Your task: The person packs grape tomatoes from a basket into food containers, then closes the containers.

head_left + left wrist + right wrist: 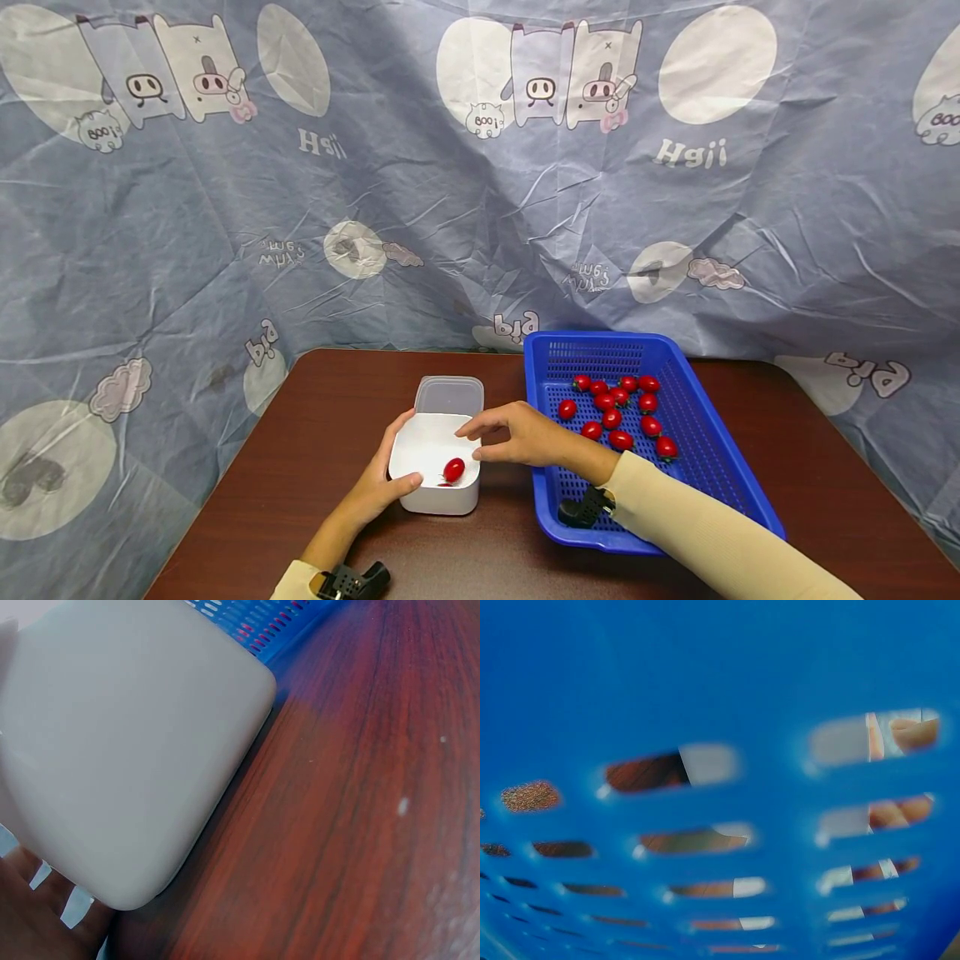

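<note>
A white square container [439, 502] stands on the table, and my left hand [372, 486] grips its left side, thumb at the front rim. The left wrist view shows the container's wall [135, 750] up close, with fingers [45, 915] beside it at the lower left. Inside lies a red cherry tomato [453, 470]; a bit of red next to it is partly hidden by the rim. Over the container's right rim hovers my right hand [521, 435], thumb and fingers apart, nothing between them. The right wrist view shows mostly the slotted basket wall [705, 690].
Right of the container sits a blue slotted basket [720, 442] holding several cherry tomatoes [620, 440]. My right forearm crosses over it. A translucent lid [450, 394] is behind the container. The brown table [300, 450] meets a patterned cloth [420, 192] at the back.
</note>
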Action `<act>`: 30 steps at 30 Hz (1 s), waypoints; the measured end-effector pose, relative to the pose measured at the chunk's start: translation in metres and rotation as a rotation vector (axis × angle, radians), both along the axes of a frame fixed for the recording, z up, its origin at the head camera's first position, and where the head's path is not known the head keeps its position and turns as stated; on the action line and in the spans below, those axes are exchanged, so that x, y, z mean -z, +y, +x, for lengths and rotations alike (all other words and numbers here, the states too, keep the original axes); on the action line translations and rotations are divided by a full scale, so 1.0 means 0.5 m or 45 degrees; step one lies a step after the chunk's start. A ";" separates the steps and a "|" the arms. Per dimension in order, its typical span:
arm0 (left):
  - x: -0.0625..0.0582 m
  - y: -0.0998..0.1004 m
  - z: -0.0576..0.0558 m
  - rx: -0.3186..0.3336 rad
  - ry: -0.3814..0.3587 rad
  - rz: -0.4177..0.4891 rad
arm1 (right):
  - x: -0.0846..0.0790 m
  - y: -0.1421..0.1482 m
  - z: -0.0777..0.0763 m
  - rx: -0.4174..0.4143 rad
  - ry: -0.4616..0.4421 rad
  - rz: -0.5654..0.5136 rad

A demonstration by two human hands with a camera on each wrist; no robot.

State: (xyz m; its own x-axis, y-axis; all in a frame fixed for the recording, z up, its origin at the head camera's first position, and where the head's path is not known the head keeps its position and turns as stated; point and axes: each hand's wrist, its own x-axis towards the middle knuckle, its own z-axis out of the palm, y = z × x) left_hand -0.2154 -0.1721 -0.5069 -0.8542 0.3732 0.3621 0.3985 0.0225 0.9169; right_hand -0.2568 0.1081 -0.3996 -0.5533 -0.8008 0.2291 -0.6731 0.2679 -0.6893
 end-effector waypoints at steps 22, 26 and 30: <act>0.003 -0.001 0.000 0.015 0.008 0.019 | -0.005 0.000 -0.003 -0.033 -0.104 -0.037; 0.002 -0.001 0.001 0.013 0.009 0.017 | -0.008 0.001 -0.009 -0.048 -0.160 -0.067; 0.001 0.000 0.000 0.004 0.015 0.002 | -0.012 0.005 -0.016 -0.067 -0.228 -0.114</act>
State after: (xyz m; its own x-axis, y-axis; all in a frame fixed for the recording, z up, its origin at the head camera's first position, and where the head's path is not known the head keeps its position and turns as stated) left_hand -0.2153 -0.1722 -0.5076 -0.8485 0.3756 0.3728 0.4096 0.0200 0.9121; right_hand -0.2646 0.1104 -0.3937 -0.5495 -0.8106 0.2025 -0.5492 0.1678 -0.8187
